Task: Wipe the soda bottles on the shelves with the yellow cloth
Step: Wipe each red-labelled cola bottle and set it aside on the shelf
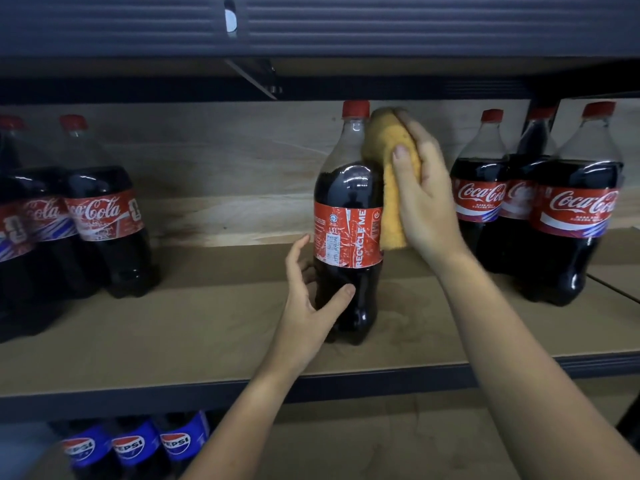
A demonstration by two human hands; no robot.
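While left hand (308, 299) steadies bottle (348, 216), cloth (388, 174) under right fingers (401, 154).

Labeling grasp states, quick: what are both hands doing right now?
Left hand: closed around the lower body of the middle Coca-Cola bottle, steadying it.
Right hand: gripping the yellow cloth, pressed against that bottle's right shoulder.

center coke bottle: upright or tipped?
Upright. The center bottle stands base-down on the shelf board, red cap on top.
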